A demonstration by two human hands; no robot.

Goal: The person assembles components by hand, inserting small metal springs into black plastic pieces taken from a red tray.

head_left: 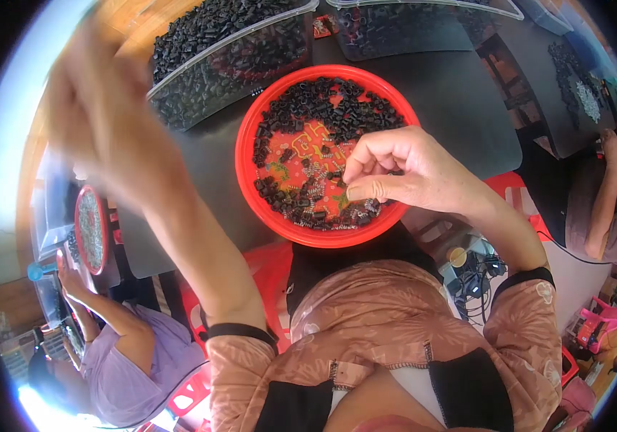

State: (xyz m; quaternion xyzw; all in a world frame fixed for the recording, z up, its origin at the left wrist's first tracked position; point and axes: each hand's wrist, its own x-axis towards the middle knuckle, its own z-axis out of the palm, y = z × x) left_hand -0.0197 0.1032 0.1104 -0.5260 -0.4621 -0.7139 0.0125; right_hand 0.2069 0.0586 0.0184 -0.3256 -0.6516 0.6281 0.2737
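Note:
A round red tray with a printed bottom lies in front of me. Small black plastic parts are heaped along its far side, with more at the near left. Tiny metal springs are scattered through the middle. Over the tray's right side, my right hand has its thumb and forefinger drawn together in a pinch; whatever is between the tips is too small to make out. Raised at the upper left, my left hand is smeared by motion beside a clear bin of black parts, its fingers unreadable.
A second clear bin stands at the back of the dark table. Co-workers sit on the left and right. By the left one is another red tray. Black cables lie below, right of my lap.

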